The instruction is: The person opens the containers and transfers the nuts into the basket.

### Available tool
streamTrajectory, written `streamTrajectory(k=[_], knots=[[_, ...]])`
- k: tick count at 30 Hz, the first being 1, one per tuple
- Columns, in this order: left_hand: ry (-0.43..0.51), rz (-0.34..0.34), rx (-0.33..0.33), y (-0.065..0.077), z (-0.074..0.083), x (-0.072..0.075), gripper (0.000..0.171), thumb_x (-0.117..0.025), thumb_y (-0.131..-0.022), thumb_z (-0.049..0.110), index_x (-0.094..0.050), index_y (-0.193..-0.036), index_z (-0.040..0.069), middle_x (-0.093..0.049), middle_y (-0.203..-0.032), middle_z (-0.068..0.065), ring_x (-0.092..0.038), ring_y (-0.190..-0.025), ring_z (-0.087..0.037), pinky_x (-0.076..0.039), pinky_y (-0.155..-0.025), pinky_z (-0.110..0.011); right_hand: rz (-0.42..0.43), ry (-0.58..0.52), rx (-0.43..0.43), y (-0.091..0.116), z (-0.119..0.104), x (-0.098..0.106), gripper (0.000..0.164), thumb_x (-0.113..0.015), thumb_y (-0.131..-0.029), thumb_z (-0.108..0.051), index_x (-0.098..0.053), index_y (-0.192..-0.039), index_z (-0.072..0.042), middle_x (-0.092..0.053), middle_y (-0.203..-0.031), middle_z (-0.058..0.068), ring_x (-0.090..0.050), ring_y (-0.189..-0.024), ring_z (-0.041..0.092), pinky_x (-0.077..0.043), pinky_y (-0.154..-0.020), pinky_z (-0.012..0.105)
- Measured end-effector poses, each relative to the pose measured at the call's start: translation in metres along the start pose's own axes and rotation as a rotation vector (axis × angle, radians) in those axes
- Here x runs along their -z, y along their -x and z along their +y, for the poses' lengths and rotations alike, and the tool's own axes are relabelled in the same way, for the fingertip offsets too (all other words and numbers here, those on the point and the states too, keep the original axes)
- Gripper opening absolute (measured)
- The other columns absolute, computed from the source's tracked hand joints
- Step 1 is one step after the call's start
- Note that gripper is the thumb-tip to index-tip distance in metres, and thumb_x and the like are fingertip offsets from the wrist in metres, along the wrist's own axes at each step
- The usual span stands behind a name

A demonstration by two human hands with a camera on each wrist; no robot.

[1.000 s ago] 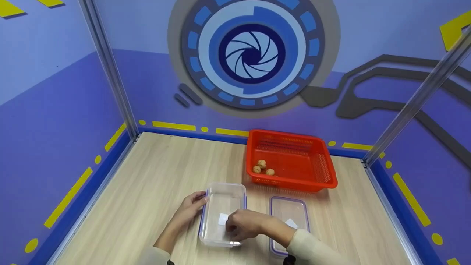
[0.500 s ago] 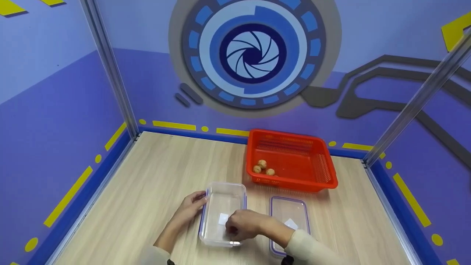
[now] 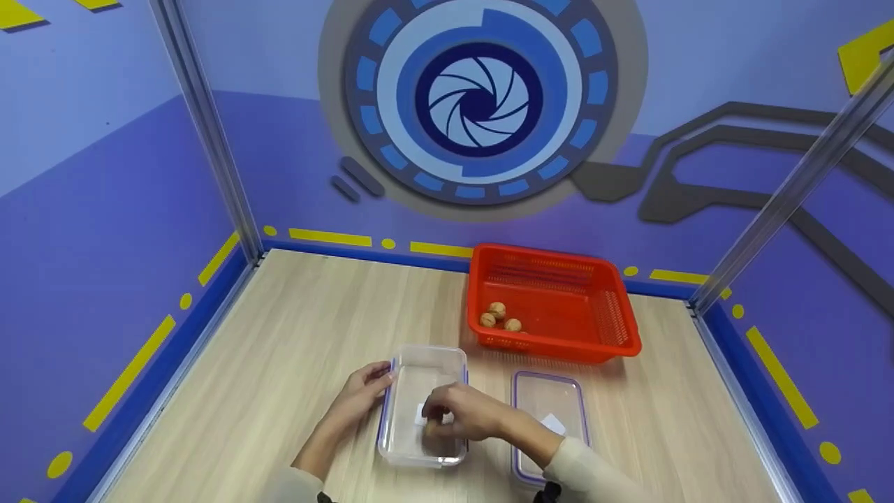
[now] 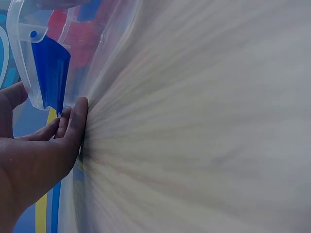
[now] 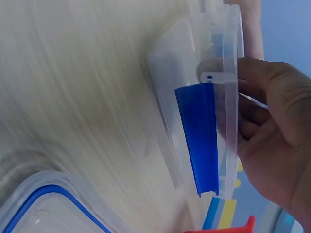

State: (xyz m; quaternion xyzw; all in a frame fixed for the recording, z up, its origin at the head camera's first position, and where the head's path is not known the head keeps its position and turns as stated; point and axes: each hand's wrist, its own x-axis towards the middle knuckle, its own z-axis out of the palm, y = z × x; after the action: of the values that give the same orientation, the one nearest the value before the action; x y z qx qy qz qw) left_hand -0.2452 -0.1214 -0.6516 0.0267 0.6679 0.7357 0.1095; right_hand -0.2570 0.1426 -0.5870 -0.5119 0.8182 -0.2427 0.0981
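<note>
A clear plastic food container (image 3: 404,453) with blue side clips stands uncovered on the table. At its left side, my left hand (image 3: 362,397) rests with the thumb at the rim; in the left wrist view the fingers (image 4: 77,121) lie nearly straight beside the blue clip (image 4: 51,73). My right hand (image 3: 469,411) reaches over the right wall into the container, fingers bent downward. Blur and the container wall hide whether anything lies between its fingertips. A white label (image 3: 420,413) shows on the container's floor. In the right wrist view the right hand (image 5: 277,116) is behind the other clip (image 5: 200,138).
The container's lid (image 3: 548,391), edged in blue, lies flat to the right, partly under the right forearm. Behind it stands a red perforated basket (image 3: 559,307) with several walnuts (image 3: 496,309) in its left front corner. Patterned walls (image 3: 335,216) enclose the table.
My right hand has risen slightly away from the container's near end, towards its middle, and its fingers have shifted. The left hand, container, lid and basket have stayed in place.
</note>
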Motion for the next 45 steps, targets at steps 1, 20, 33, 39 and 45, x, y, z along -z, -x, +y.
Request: streamTrajectory(k=[1, 20, 33, 39, 45], knots=[[-0.005, -0.004, -0.003, 0.000, 0.000, 0.000, 0.068, -0.061, -0.109, 0.025, -0.032, -0.155, -0.016, -0.045, -0.150, -0.031, -0.049, -0.138, -0.043, -0.050, -0.113, -0.050, 0.018, -0.024, -0.013, 0.000, 0.001, 0.002, 0.019, -0.081, -0.089, -0.009, -0.077, -0.107, -0.003, -0.074, -0.097, 0.004, -0.068, -0.089, 0.009, -0.054, -0.083, 0.014], [-0.013, 0.054, 0.008, 0.000, 0.000, -0.005, 0.066, -0.063, -0.108, 0.023, -0.036, -0.154, -0.016, -0.047, -0.150, -0.032, -0.050, -0.138, -0.044, -0.050, -0.112, -0.051, 0.478, -0.403, -0.212, 0.022, 0.047, 0.076, 0.028, -0.082, -0.093, -0.007, -0.074, -0.119, -0.001, -0.075, -0.111, 0.008, -0.071, -0.100, 0.027, -0.062, -0.093, 0.042], [-0.052, 0.040, 0.014, 0.000, -0.002, -0.002, 0.068, -0.064, -0.108, 0.028, -0.036, -0.155, -0.014, -0.048, -0.151, -0.030, -0.049, -0.140, -0.044, -0.049, -0.114, -0.052, 0.717, -0.403, -0.402, 0.036, 0.085, 0.101, 0.027, -0.083, -0.093, -0.010, -0.075, -0.118, -0.004, -0.076, -0.109, 0.005, -0.070, -0.100, 0.024, -0.061, -0.090, 0.031], [-0.069, 0.053, 0.023, -0.001, -0.002, -0.003, 0.064, -0.063, -0.108, 0.026, -0.040, -0.153, -0.013, -0.051, -0.149, -0.028, -0.052, -0.138, -0.040, -0.050, -0.113, -0.050, 0.816, -0.333, -0.477, 0.038, 0.107, 0.100, 0.025, -0.084, -0.091, -0.006, -0.075, -0.114, -0.002, -0.076, -0.106, 0.007, -0.070, -0.100, 0.024, -0.061, -0.091, 0.036], [-0.060, 0.058, 0.028, -0.001, -0.001, -0.003, 0.062, -0.063, -0.108, 0.025, -0.041, -0.152, -0.013, -0.053, -0.147, -0.026, -0.055, -0.134, -0.036, -0.051, -0.112, -0.049, 0.855, -0.300, -0.517, 0.037, 0.122, 0.096, 0.025, -0.084, -0.091, -0.006, -0.075, -0.114, 0.000, -0.076, -0.105, 0.010, -0.071, -0.101, 0.026, -0.060, -0.089, 0.035]])
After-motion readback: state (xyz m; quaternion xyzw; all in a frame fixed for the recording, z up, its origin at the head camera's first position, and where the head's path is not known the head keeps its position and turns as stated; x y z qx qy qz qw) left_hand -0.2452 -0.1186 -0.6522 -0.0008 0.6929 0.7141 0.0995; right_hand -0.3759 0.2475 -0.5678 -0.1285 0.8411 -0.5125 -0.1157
